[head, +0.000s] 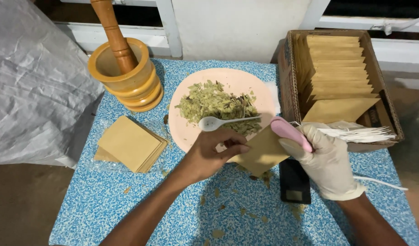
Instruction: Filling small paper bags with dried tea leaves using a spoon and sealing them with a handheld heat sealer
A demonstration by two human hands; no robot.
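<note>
Brown paper sachet (262,152) sits pinched between your bare left hand (209,155) and your gloved right hand (325,161), which also grips a pink tool (289,132) whose tip it hides, near the table's (127,200) middle.

The bench (127,200) has a blue-and-white speckled top. At its far left corner stands a yellow wooden mortar (126,77) with a brown pestle (114,32) leaning in it. Near the left edge lies a stack of flat tan paper packets (129,143). A pale pink plate (246,86) sits in the middle at the back, heaped with crushed dried leaves (216,105). A cardboard box (286,77) of tan packets stands at the far right. A small black scale (295,184) lies towards the front, and leaf crumbs (227,214) are scattered around it.
</note>
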